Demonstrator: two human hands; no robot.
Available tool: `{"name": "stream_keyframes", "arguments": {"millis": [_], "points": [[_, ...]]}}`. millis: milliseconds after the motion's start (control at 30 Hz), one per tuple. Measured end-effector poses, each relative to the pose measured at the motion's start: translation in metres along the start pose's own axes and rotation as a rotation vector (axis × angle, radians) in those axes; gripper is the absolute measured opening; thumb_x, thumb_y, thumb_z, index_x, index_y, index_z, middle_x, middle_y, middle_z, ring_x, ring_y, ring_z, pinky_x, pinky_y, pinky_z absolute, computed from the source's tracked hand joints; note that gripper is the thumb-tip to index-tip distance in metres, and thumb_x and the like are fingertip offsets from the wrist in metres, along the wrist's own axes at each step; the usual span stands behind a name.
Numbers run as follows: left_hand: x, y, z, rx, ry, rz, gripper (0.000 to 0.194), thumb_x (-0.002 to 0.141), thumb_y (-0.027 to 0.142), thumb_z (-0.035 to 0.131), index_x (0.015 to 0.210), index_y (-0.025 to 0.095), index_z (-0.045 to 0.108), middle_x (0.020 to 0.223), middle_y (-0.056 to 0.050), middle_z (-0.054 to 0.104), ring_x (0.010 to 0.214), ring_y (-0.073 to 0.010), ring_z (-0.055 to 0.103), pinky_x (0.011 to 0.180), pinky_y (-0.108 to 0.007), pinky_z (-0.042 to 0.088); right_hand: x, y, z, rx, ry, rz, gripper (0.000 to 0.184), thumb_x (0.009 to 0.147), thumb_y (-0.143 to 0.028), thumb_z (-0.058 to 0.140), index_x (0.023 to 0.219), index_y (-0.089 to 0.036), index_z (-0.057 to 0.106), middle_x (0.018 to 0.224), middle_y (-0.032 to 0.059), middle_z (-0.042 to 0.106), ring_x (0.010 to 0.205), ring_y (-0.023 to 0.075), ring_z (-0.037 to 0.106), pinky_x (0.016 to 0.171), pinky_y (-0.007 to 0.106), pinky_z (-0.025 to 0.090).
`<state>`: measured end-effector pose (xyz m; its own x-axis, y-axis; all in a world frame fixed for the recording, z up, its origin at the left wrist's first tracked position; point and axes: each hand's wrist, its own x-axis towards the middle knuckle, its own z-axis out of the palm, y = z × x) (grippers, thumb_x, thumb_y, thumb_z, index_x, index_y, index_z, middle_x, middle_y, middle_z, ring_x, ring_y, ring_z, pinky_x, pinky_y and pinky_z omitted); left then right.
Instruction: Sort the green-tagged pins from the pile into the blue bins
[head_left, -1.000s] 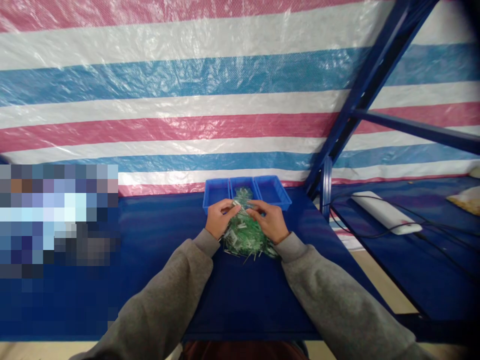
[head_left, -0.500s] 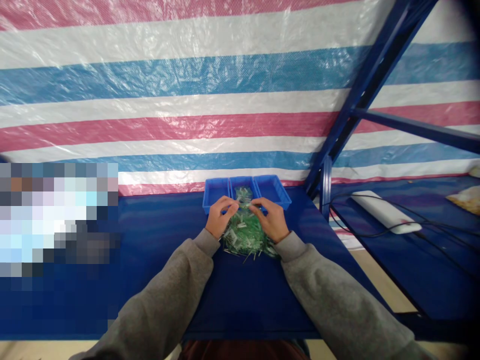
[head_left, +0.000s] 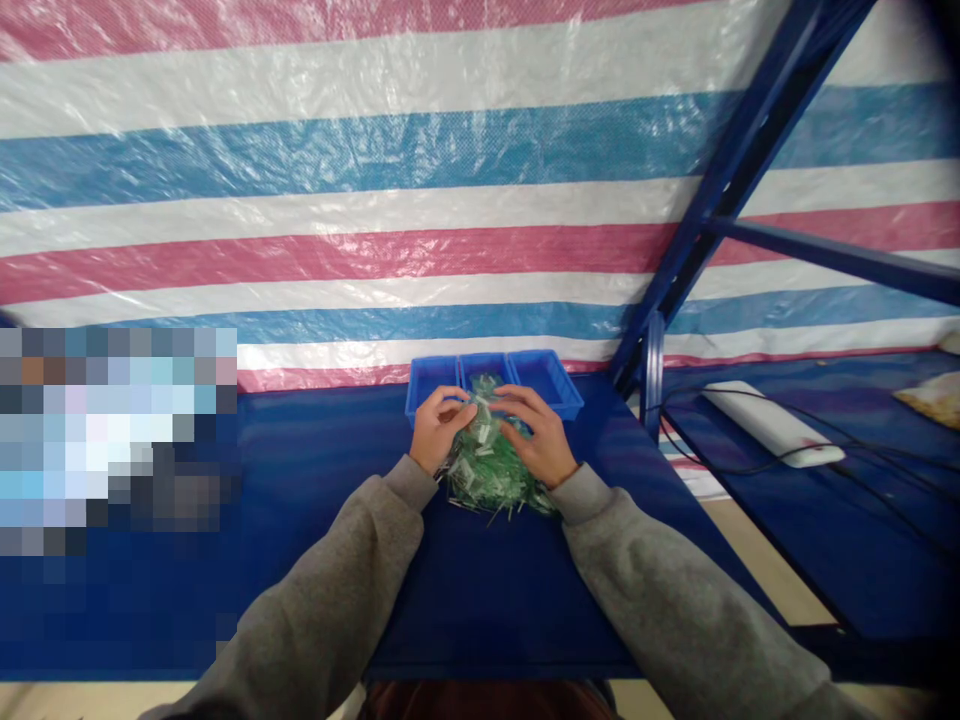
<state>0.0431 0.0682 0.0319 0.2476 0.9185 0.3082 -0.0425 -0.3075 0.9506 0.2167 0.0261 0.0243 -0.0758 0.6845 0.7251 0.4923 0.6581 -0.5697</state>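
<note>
Green strips [head_left: 499,470] lie heaped on the blue desk [head_left: 322,480], just before three blue bins [head_left: 551,385]. The right hand [head_left: 541,437] now spreads thumb and forefinger wider than moments earlier; whether the left hand [head_left: 437,432], fingers curled, pinches anything is unclear.

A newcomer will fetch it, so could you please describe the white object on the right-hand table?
Find the slanted blue metal frame, then the blue table to its right. Near that table's left side lies a long white object, with dark cables around it. Unlike the yellowish item farther right, it is smooth and bar-shaped.
</note>
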Motion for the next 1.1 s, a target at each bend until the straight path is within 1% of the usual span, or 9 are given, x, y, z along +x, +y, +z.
{"name": "stream_keyframes", "arguments": {"millis": [167,267,367,467,667,767,900,967,1100], "points": [[-0.002,0.004,-0.001,0.196,-0.031,0.171,0.037,0.088,0.044,0.049,0.079,0.014,0.067,0.088,-0.008,0.064,0.08,-0.0172,0.06,0.067,-0.027,0.048,-0.001,0.004,0.002,-0.046,0.052,0.089,0.013,0.087,-0.027,0.053,0.09,-0.021,0.064,0.087,0.005,0.067,0.082,0.0188,0.062,0.078,0.035,0.051],[-0.003,0.006,-0.003,0.313,-0.061,0.256,0.032,0.083,0.043,0.057,0.078,0.014,0.068,0.087,-0.008,0.064,0.083,-0.0184,0.059,0.071,-0.028,0.048,-0.002,0.004,0.003,-0.075,0.068,0.107,0.015,0.087,-0.03,0.054,0.088,-0.02,0.064,0.082,0.0044,0.068,0.073,0.0176,0.061,0.074,0.033,0.05],[-0.004,0.006,-0.002,0.322,-0.068,0.194,0.028,0.077,0.041,0.065,0.081,0.014,0.068,0.076,-0.005,0.065,0.072,-0.0169,0.06,0.067,-0.027,0.049,-0.002,0.002,0.002,-0.049,0.073,0.127,0.017,0.086,-0.031,0.054,0.096,-0.021,0.064,0.084,0.0039,0.068,0.074,0.0174,0.062,0.075,0.033,0.051],[-0.004,0.004,0.0,0.197,-0.037,0.115,0.033,0.076,0.039,0.067,0.099,0.015,0.063,0.066,-0.001,0.064,0.063,-0.0148,0.061,0.063,-0.026,0.049,-0.002,-0.001,0.0,0.001,0.069,0.126,0.022,0.089,-0.027,0.048,0.105,-0.022,0.062,0.091,0.0047,0.066,0.076,0.0167,0.062,0.076,0.033,0.052],[-0.004,0.005,0.002,-0.006,-0.011,0.009,0.049,0.075,0.039,0.069,0.115,0.017,0.05,0.057,0.004,0.059,0.051,-0.0122,0.058,0.054,-0.023,0.047,0.0,-0.002,-0.001,0.004,0.029,-0.011,0.024,0.087,-0.021,0.051,0.107,-0.024,0.063,0.123,0.0088,0.055,0.103,0.0212,0.057,0.088,0.039,0.05],[-0.005,0.008,0.0,0.137,-0.054,0.106,0.034,0.083,0.044,0.057,0.1,0.015,0.062,0.069,-0.002,0.062,0.066,-0.015,0.061,0.062,-0.026,0.049,0.001,-0.001,0.0,-0.01,0.046,-0.014,0.014,0.087,-0.022,0.052,0.094,-0.022,0.064,0.109,0.0077,0.062,0.098,0.0204,0.059,0.089,0.039,0.048],[-0.005,0.011,-0.004,0.416,-0.073,0.375,0.035,0.083,0.047,0.056,0.09,0.016,0.072,0.095,-0.009,0.06,0.092,-0.0202,0.057,0.081,-0.032,0.047,0.002,0.0,0.0,-0.039,0.077,0.05,0.011,0.087,-0.026,0.053,0.086,-0.021,0.063,0.081,0.0039,0.064,0.074,0.0163,0.059,0.071,0.031,0.05],[-0.005,0.012,-0.004,0.47,-0.078,0.43,0.031,0.08,0.044,0.062,0.09,0.016,0.072,0.095,-0.009,0.061,0.091,-0.0199,0.058,0.082,-0.033,0.047,0.002,0.0,0.0,-0.057,0.099,0.064,0.011,0.086,-0.028,0.054,0.085,-0.02,0.063,0.085,0.005,0.062,0.075,0.0163,0.058,0.068,0.03,0.05],[-0.006,0.011,-0.003,0.488,-0.129,0.402,0.024,0.082,0.037,0.062,0.087,0.016,0.071,0.081,-0.006,0.068,0.077,-0.0165,0.062,0.075,-0.028,0.048,0.001,0.0,0.0,-0.048,0.099,0.073,0.014,0.086,-0.031,0.055,0.084,-0.019,0.062,0.087,0.0055,0.063,0.077,0.0164,0.059,0.067,0.029,0.049]]}}
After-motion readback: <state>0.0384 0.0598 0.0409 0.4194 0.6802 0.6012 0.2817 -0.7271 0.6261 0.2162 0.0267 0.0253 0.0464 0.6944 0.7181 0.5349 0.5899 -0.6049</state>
